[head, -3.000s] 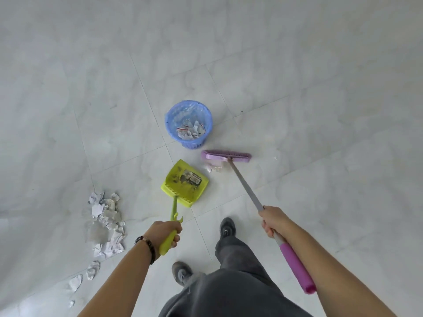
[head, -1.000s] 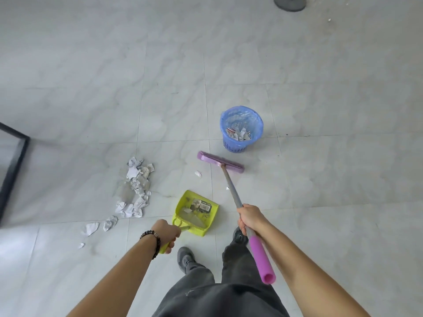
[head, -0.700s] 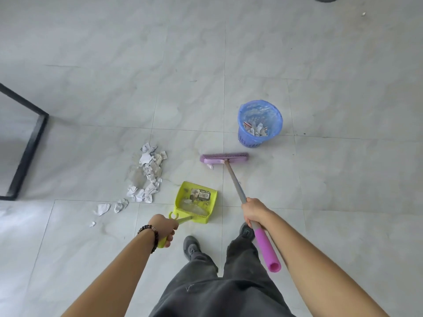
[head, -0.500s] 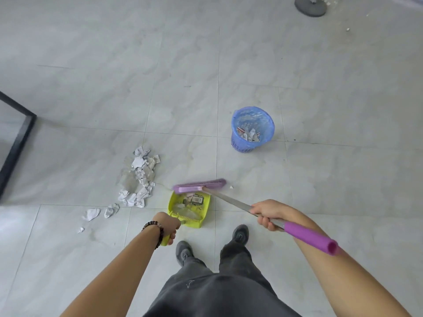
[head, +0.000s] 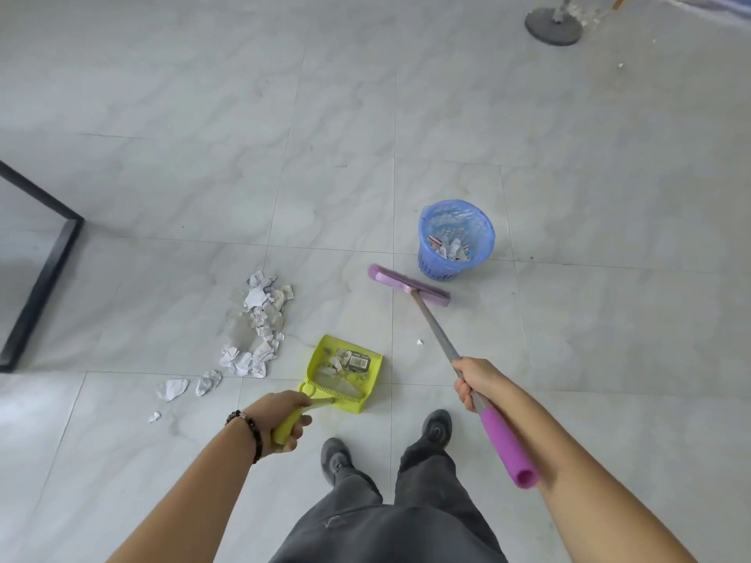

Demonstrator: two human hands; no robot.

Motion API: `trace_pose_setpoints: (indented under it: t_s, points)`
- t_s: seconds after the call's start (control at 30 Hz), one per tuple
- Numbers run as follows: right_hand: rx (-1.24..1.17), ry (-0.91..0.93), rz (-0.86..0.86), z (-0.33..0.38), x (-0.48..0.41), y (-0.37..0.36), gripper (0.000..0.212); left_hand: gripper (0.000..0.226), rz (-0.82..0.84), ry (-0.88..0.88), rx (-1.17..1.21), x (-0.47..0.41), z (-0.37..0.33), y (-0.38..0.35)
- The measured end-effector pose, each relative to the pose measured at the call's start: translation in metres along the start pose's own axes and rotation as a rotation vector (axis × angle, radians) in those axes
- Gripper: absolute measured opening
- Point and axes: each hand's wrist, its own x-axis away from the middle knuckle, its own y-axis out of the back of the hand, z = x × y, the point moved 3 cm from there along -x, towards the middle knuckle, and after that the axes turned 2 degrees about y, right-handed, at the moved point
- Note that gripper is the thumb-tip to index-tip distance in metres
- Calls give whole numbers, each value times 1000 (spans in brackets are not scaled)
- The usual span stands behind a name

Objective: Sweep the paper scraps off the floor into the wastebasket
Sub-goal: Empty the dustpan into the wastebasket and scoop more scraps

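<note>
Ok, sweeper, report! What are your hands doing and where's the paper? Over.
Left hand grips dustpan, right hand grips broom. Scrap pile on floor left of dustpan; wastebasket holds some scraps. Stray scrap beside broom handle.

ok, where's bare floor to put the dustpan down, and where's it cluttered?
Free: the tiles right of the broom and wastebasket; the strip between the black frame and scrap pile; the far floor up to the grey round base. Crowded: between pile and dustpan, plus one stray scrap between dustpan and broom shaft.

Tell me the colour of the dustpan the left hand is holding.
The dustpan is bright yellow-green, handle included; the head view shows it plainly.
</note>
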Motion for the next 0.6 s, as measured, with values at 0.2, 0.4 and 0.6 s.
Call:
trace_pose_setpoints:
  t_s: [0.2, 0.4, 0.6]
  points:
    - [3, 23, 42, -15, -4, -59, 30, 10, -82, 0, -286, 3, 10, 6]
    - [-178, -107, 319, -32, 38, -51, 47, 8, -104, -33, -364, -4, 4, 13]
    - [-489, -284, 455, 0, 78, -17, 28, 24, -22, -22, -402, 8, 4, 13]
